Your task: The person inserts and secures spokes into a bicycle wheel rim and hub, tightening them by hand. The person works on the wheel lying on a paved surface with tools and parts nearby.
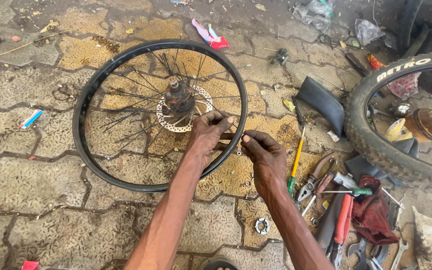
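While the bicycle wheel (160, 115) lies flat on the patterned paving stones (51, 180), both hands are right over its near right edge. The left hand (207, 136) reaches in over the black rim, fingers curled and pinched together among the thin spokes (126, 95) just right of the hub (178, 97); whether one spoke sits between the fingertips is too fine to tell. The right hand (263, 155) hovers just beside it, thumb and forefinger closed on something very small, and a tiny metal nut (239, 153) shows right below those fingertips, between the two hands. The hands are close, nearly touching, but apart.

At the wheel's centre the dark hub stands up with a silver brake disc (183, 117) around it, and many spokes hang loose or fan out unevenly. The wheel carries no tyre.

Near the right forearm, a small toothed metal ring (262, 226) lies on the stones. Further right, a screwdriver (296, 162) with a yellow shaft and green handle points away, next to pliers (316, 177) and a red-handled tool (343, 220). A dark red rag (373, 212) is bunched among spanners at the near right. A knobbly tyre (376, 135) curves along the right side, with a piece of black rubber (321, 102) just left of it. Scraps of litter dot the far ground.
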